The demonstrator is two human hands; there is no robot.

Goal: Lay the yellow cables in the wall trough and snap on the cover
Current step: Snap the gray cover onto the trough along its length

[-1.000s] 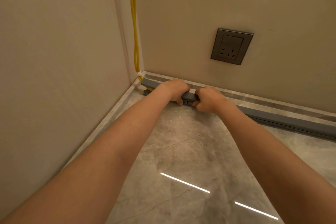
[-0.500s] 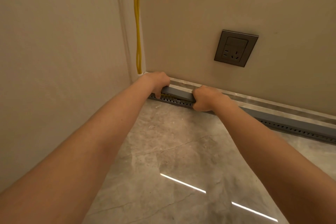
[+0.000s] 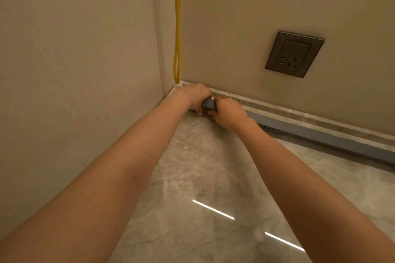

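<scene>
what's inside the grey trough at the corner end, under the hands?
Mostly hidden: left hand and right hand cover the grey trough there. Yellow cables drop down the corner to it; their run inside can't be seen.

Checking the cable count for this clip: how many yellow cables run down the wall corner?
2: the yellow cables hang side by side down the corner, meeting at a white tie above the left hand. Below that, they are hidden.

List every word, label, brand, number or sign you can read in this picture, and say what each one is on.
None: no readable text anywhere.
Socket: only pin slots, no marking visible.
Trough cover: plain grey, nothing printed.
Yellow cables: any jacket print is too small to tell.
White tie on the cables: blank as far as can be seen.
</scene>
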